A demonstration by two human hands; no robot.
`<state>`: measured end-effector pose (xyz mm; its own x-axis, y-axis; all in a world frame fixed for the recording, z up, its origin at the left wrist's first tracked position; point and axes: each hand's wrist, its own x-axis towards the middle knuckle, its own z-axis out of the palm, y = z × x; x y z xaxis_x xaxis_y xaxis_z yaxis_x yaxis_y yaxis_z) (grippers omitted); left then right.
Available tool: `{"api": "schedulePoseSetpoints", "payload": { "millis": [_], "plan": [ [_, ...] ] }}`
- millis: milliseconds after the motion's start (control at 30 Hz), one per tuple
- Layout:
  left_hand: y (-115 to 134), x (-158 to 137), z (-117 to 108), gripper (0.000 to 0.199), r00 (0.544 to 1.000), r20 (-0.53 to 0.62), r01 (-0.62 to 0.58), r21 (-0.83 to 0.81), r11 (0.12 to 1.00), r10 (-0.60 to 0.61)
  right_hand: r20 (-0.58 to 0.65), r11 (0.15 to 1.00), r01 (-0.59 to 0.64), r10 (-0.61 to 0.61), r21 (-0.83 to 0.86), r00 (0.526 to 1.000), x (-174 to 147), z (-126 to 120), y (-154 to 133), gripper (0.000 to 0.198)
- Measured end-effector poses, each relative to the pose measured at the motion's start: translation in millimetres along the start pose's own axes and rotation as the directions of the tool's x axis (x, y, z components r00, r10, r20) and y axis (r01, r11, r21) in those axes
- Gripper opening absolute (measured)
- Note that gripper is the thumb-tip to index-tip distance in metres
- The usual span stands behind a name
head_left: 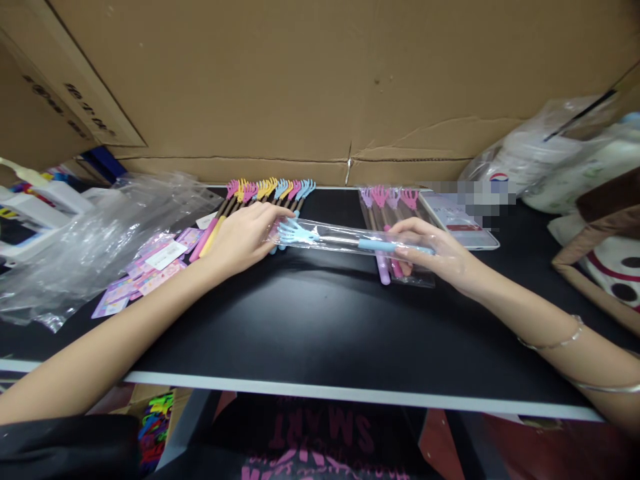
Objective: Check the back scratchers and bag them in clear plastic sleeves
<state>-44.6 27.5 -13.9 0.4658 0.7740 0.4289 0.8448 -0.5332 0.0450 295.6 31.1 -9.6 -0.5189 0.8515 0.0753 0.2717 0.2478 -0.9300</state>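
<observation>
Stretched level above the black table is a light blue back scratcher (pixel 299 233) inside a clear plastic sleeve (pixel 340 230). My left hand (pixel 245 237) is closed on the sleeve at the claw end. At the handle end, my right hand (pixel 430 248) pinches scratcher and sleeve between thumb and fingers. Behind my left hand lies a row of pink, yellow and blue back scratchers (pixel 267 188). Beneath and behind my right hand rest several purple and pink back scratchers (pixel 380 197) in clear sleeves, partly hidden by the held one.
Clear plastic bags (pixel 115 227) and printed cards (pixel 145 270) lie at the left. A tablet-like flat device (pixel 463 220) sits right of the sleeved scratchers. Bagged cups (pixel 535 157) stand at the far right. Cardboard (pixel 320 87) walls the back; the table's pale edge (pixel 320 392) runs in front.
</observation>
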Motion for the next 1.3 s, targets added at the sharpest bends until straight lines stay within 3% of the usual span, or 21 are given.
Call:
{"api": "schedulePoseSetpoints", "payload": {
  "millis": [233,433,700,900,1300],
  "plan": [
    [-0.8,-0.7,1.9,0.047,0.998,0.019,-0.055,0.074,0.996,0.054,-0.016,1.0,-0.029,0.029,-0.004,0.999,1.1,1.1,4.0,0.036],
    [0.7,-0.3,0.3,0.045,1.0,0.004,-0.007,0.011,1.0,0.007,-0.043,0.998,-0.054,0.055,0.034,0.998,-0.7,2.8,-4.2,0.036],
    [-2.9,-0.4,0.3,0.045,0.997,0.012,0.083,-0.06,0.995,-0.082,-0.116,0.969,-0.055,0.085,0.241,0.99,1.8,-2.0,0.0,0.031],
    [-5.8,0.1,1.3,0.039,0.992,-0.002,0.123,-0.04,0.992,-0.123,-0.068,0.912,-0.073,0.109,0.404,0.992,4.8,-6.2,-1.8,0.027],
    [-3.6,-0.4,-0.2,0.045,0.994,0.035,0.101,-0.046,0.994,-0.1,-0.081,0.897,-0.05,0.095,0.44,0.992,5.3,-3.6,5.3,0.021]
  ]
}}
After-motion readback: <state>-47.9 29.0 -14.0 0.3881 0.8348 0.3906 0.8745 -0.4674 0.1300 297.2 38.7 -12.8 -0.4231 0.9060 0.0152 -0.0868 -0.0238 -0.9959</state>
